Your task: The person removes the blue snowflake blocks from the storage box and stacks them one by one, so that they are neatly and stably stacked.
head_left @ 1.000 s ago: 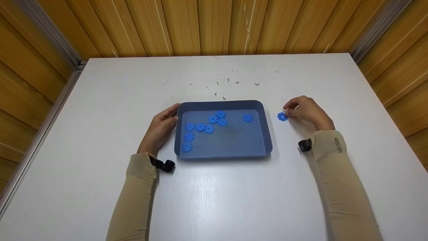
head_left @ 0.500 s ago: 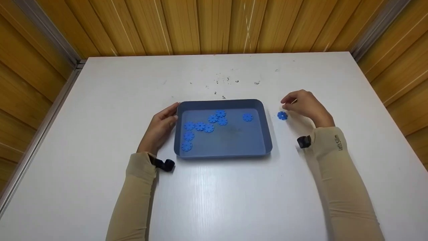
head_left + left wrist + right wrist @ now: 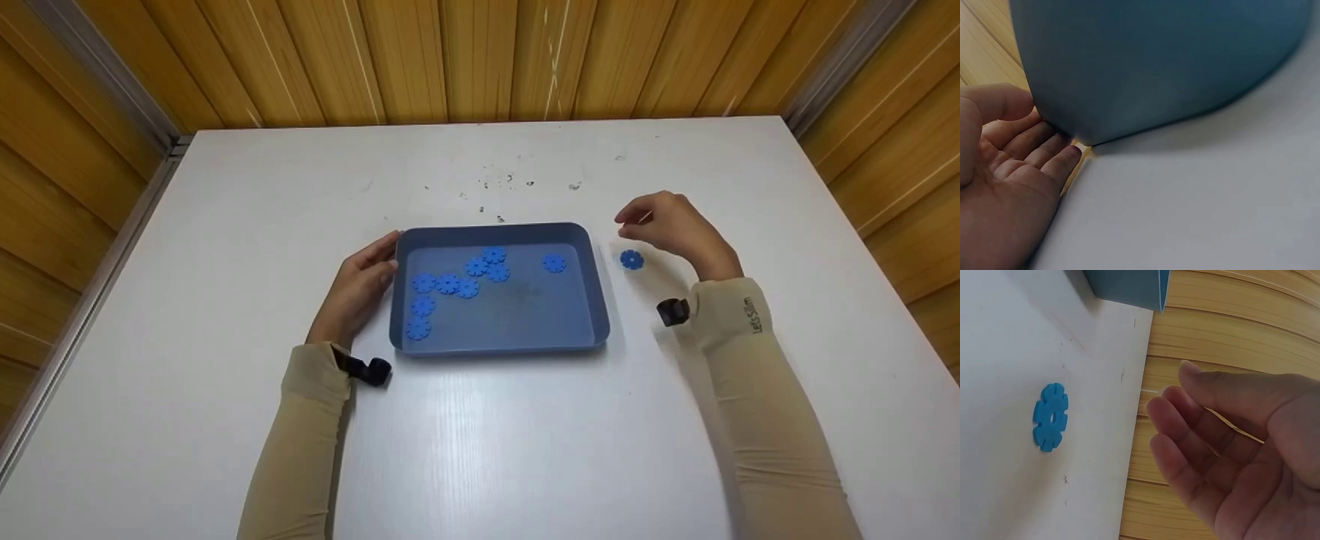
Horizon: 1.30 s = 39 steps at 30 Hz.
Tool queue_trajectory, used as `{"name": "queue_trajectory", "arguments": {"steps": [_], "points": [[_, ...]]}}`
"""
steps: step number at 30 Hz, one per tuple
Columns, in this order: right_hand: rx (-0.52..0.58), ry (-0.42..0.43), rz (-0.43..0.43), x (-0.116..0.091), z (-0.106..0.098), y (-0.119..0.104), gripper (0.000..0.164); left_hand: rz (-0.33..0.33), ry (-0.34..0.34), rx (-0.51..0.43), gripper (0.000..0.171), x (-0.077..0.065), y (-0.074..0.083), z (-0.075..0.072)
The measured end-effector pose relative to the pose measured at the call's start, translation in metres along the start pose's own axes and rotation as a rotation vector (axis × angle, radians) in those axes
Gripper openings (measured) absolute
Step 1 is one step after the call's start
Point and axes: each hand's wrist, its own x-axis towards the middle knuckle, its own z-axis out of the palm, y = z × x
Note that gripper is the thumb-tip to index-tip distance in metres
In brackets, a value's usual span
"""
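A blue-grey rectangular tray (image 3: 510,352) lies on the table, with several blue flower-shaped discs (image 3: 448,283) toward its left and one disc (image 3: 554,263) apart at the right. My left hand (image 3: 357,286) rests against the outside of the tray's left wall. In the left wrist view its thumb and fingertips touch the tray wall (image 3: 1145,67), the fingers only slightly bent. To the tray's right, another notched blue disc (image 3: 631,259) lies flat on the table. My right hand (image 3: 675,231) hovers above and beyond that disc, fingers loosely bent; the right wrist view shows nothing between them.
The white table (image 3: 480,450) carries dark scuff marks (image 3: 510,180) behind the tray. Wood-patterned panels (image 3: 480,60) stand along its back and sides. Black wrist cameras (image 3: 373,371) sit on both sleeves.
The right hand has drawn away from the disc right of the tray, rising and moving slightly left. That disc stays on the table. The left hand and tray have kept their places.
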Motion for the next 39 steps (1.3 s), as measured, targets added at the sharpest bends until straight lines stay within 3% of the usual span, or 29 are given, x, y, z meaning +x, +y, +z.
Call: {"name": "queue_trajectory", "arguments": {"steps": [18, 28, 39], "points": [[-0.012, -0.049, -0.091, 0.004, 0.009, -0.043, 0.027, -0.001, -0.012, 0.043, 0.057, -0.001, 0.001, 0.000], [-0.041, -0.086, -0.122, 0.013, 0.023, -0.061, 0.028, -0.003, -0.015, 0.002, 0.057, -0.002, 0.001, 0.000], [-0.022, -0.143, -0.067, 0.021, 0.038, -0.068, 0.027, 0.008, -0.010, -0.016, 0.058, 0.000, -0.001, 0.000]]}}
